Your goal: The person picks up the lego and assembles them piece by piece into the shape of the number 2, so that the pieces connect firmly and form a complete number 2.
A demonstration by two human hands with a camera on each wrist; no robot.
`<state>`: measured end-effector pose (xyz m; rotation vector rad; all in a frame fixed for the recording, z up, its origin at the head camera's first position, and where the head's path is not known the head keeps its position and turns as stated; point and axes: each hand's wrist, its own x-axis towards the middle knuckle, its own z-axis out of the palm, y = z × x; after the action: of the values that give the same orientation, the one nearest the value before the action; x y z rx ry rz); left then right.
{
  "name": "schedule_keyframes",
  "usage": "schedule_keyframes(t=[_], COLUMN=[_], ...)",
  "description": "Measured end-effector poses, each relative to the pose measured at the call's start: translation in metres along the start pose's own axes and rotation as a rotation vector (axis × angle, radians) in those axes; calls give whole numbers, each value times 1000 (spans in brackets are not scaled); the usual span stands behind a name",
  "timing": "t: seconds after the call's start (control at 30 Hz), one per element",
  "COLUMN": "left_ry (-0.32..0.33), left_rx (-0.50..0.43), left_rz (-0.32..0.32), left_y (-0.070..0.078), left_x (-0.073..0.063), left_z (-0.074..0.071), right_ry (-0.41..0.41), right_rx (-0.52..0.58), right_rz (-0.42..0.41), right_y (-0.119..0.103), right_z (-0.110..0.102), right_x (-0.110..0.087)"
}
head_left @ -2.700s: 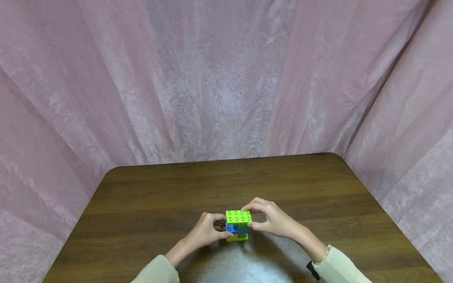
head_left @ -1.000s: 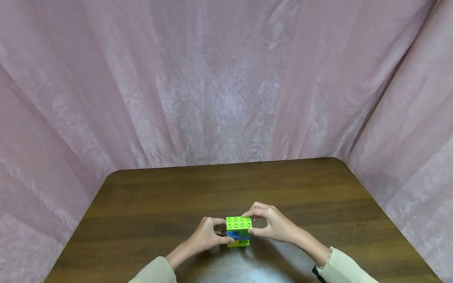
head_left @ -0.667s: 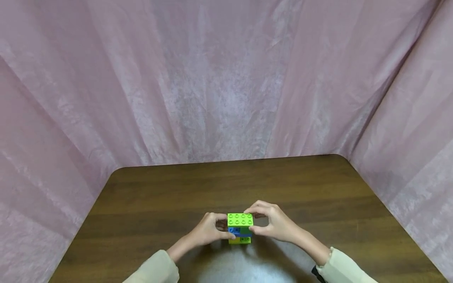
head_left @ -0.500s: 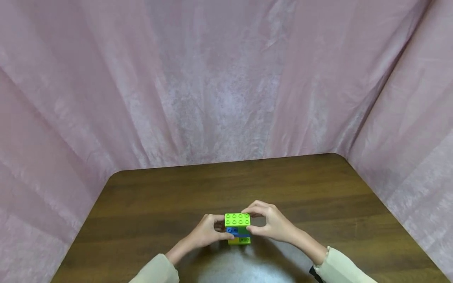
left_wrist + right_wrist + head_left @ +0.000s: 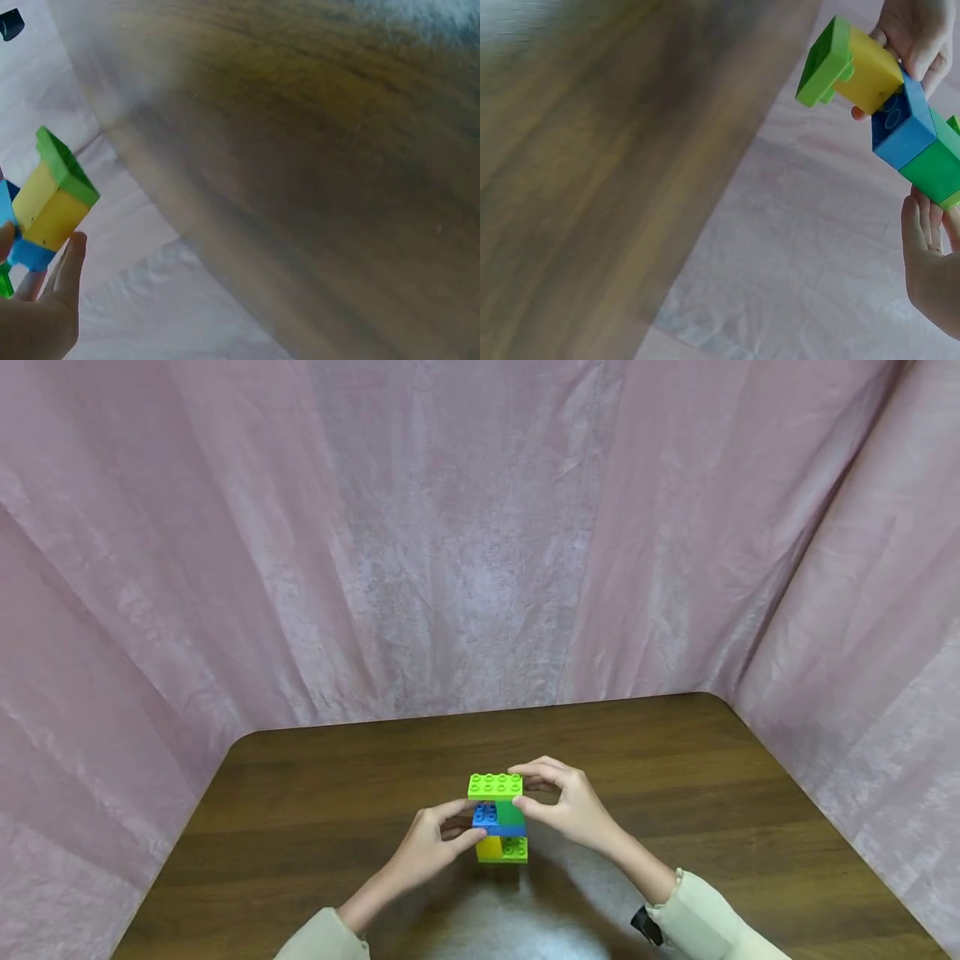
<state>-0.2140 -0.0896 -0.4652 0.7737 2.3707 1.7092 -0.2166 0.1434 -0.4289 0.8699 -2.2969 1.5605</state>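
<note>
Both hands hold a stack of toy building bricks between them. A lime brick [image 5: 495, 787] tops it, over a green brick [image 5: 510, 812] at the right. Below lies a blue brick [image 5: 512, 832], then a yellow brick [image 5: 489, 847] at the left, then a lime base brick [image 5: 514, 852]. My left hand [image 5: 425, 845] pinches the blue brick's left end with thumb in front. My right hand [image 5: 576, 806] pinches the top lime brick at its right end. The right wrist view shows the green brick [image 5: 935, 159] near the right fingertips [image 5: 915, 225]; the base end stands off the tabletop.
A brown wooden table [image 5: 360, 760] with rounded far corners lies beneath. Pink curtains [image 5: 465, 527] hang behind it and along both sides. A black band [image 5: 647, 925] sits on the right wrist, by a pale sleeve [image 5: 697, 914].
Both hands have raised the brick stack and moved it slightly away. More of its front now shows, with the green, blue and yellow bricks plainer. Both grips stay much the same.
</note>
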Motion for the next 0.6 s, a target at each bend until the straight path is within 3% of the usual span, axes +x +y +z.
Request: schedule_keyframes(t=[0.13,0.3,0.47,0.6], left_ry=[28,90,112,103], left_rx=[45,196,325,339], left_rz=[110,284,389,463], left_y=[4,6,5,2], left_x=[-1,-4,-6,-7], left_z=[-4,-7,-6,-6], right_ry=[28,38,39,56], right_rx=[56,104,129,143], right_rz=[71,177,250,330], right_y=[-5,-10,-12,-12], right_z=[-1,-6,-12,-14], right_x=[11,23,34,39])
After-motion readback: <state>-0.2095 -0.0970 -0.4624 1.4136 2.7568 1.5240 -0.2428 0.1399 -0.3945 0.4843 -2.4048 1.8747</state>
